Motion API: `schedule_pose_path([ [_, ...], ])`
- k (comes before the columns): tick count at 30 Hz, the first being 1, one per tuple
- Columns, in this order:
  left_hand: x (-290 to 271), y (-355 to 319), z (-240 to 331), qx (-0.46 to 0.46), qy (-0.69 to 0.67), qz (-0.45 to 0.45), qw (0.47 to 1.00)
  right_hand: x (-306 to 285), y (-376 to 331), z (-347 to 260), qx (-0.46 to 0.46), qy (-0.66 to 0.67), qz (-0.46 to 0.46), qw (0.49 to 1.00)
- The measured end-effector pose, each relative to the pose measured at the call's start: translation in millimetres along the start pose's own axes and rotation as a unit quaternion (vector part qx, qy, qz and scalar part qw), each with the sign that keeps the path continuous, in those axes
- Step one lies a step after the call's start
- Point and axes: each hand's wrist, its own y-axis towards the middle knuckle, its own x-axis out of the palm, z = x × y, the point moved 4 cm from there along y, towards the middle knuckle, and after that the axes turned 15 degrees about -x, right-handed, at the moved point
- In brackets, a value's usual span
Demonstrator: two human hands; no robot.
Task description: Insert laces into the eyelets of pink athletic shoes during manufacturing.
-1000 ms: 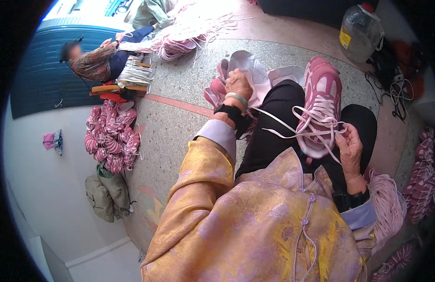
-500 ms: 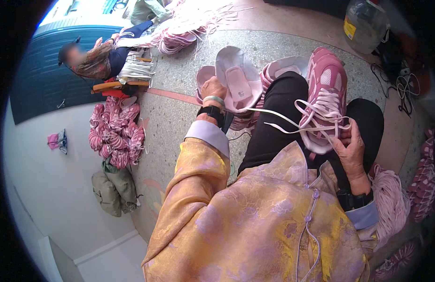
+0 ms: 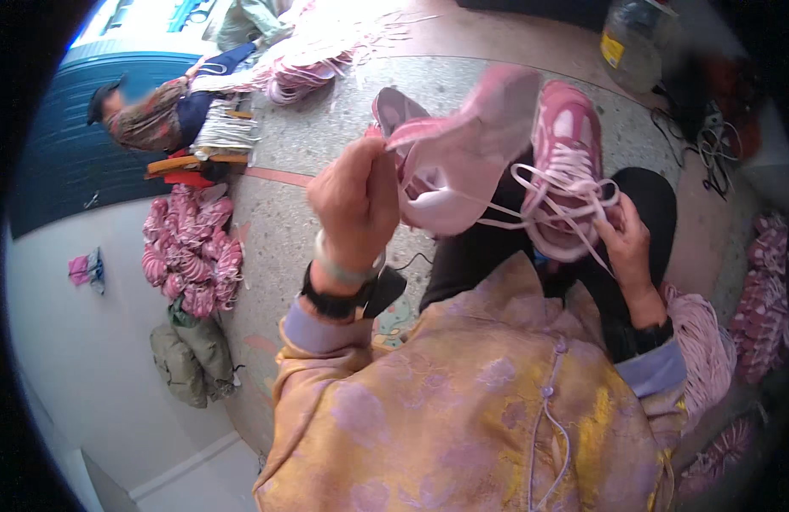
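Observation:
My left hand point(image 3: 356, 200) grips a pink shoe upper point(image 3: 471, 162) by its edge and holds it up, slightly blurred, with its pale lining showing. Between my black-trousered knees rests a pink sneaker point(image 3: 568, 141), toe pointing away from me. White-pink laces point(image 3: 572, 166) run through its eyelets, and their long loose ends trail over the opening. At the sneaker's right side, the thumb and fingers of my right hand point(image 3: 626, 243) close on a shoelace. Behind the raised upper, another upper point(image 3: 399, 107) is partly hidden.
Bundled pink uppers point(image 3: 194, 247) lie at the left beside grey-green sacks point(image 3: 194, 358). Another person point(image 3: 151, 115) sits at the far left near hanging white laces point(image 3: 228, 128). A large clear bottle point(image 3: 638, 47) and cables point(image 3: 714, 141) are at the far right. Pink laces point(image 3: 701, 341) lie beside my right arm.
My left hand has picked up a shoe upper from the pile and brought it up and nearer. My right hand remains at the sneaker's laces. The whole view has shifted slightly.

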Motion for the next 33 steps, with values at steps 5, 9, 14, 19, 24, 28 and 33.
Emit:
schedule_pose_path([
  [5,5.4,1.9,32.1,0.042,-0.055,-0.03,0.997,-5.9,7.1,16.1,0.049,0.053,0.019,0.997],
  [9,49.1,21.0,-10.8,-0.036,-0.026,-0.069,0.997,-5.3,6.9,17.0,0.058,-0.03,0.02,0.998],
  [14,56.7,18.3,-38.4,-0.123,-0.004,-0.074,0.99,0.2,7.5,-17.0,0.009,-0.155,0.007,0.988],
  [19,57.3,-7.5,-49.1,-0.252,-0.094,-0.167,0.948,7.7,6.2,-23.3,-0.11,-0.291,-0.036,0.95],
  [24,51.8,-45.1,-78.5,-0.366,-0.268,-0.252,0.855,10.8,7.8,-16.5,-0.126,-0.374,-0.08,0.915],
  [28,54.3,-74.4,-77.0,-0.407,-0.391,-0.288,0.774,11.1,10.2,-13.5,-0.121,-0.349,-0.06,0.927],
  [33,63.2,-89.8,-64.2,-0.383,-0.451,-0.274,0.758,10.4,18.5,-6.6,-0.116,-0.333,-0.047,0.934],
])
